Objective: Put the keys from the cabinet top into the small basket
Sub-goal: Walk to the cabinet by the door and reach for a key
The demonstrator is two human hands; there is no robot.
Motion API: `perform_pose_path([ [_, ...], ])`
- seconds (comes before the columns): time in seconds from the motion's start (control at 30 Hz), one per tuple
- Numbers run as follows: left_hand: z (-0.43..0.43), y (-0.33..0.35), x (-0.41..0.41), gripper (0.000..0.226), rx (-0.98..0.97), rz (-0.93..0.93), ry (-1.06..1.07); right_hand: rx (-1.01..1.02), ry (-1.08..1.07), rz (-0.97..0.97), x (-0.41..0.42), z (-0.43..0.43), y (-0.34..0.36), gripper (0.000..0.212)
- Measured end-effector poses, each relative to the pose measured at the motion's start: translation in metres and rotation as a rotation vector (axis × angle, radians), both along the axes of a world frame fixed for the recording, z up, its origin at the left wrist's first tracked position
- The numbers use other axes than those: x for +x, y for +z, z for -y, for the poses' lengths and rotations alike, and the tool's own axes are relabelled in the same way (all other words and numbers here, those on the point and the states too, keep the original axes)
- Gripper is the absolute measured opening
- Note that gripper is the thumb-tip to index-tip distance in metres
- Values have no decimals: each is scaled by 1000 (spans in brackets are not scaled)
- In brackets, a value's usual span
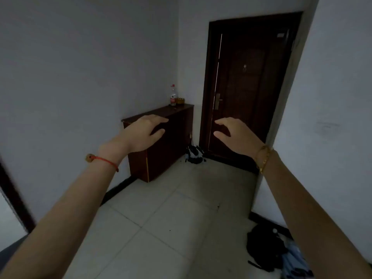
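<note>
A dark wooden cabinet (171,141) stands against the left wall, some way ahead of me. At the far end of its top sits a small yellowish basket (180,101), next to a clear plastic bottle (173,95) with a red label. A small dark object (173,105) lies in front of the bottle; it is too small to tell whether it is the keys. My left hand (142,133) and my right hand (234,134) are stretched out in front of me in the air, fingers apart, holding nothing, well short of the basket.
A dark brown door (247,91) closes off the end of the hallway. A black-and-white bag (194,155) lies on the floor between cabinet and door. A black bag (265,248) and blue cloth lie by the right wall. The floor is pale tile.
</note>
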State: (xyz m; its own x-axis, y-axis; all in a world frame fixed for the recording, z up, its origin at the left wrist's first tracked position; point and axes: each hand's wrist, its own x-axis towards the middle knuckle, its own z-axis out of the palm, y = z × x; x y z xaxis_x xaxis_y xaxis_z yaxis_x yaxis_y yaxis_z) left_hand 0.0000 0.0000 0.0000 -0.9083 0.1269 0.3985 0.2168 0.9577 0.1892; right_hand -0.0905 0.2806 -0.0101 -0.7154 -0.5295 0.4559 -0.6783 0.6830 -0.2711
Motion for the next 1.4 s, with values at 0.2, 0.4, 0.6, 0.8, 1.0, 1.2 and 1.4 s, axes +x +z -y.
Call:
perform_pose_path([
  [0.2,30,-9,-55,46,-3,-25,-14,-8,-6,17,-62,33,-7,49],
  [0.4,48,-34,-109,47,4,-44,-49,-55,-2,17,-110,53,-33,47],
  [0.6,53,-66,-151,46,50,-3,-67,-40,-25,80,-143,61,-67,47],
  [0.8,59,-103,-195,47,89,50,-27,-46,-34,117,-183,71,-106,47],
  [1.0,64,-123,-268,48,74,93,-36,-48,-11,147,-258,81,-127,48],
  [1.2,70,-121,-358,47,83,103,-21,-48,24,175,-353,93,-125,47],
  [1.4,83,-119,-441,47,98,81,29,-15,56,164,-451,108,-122,45],
])
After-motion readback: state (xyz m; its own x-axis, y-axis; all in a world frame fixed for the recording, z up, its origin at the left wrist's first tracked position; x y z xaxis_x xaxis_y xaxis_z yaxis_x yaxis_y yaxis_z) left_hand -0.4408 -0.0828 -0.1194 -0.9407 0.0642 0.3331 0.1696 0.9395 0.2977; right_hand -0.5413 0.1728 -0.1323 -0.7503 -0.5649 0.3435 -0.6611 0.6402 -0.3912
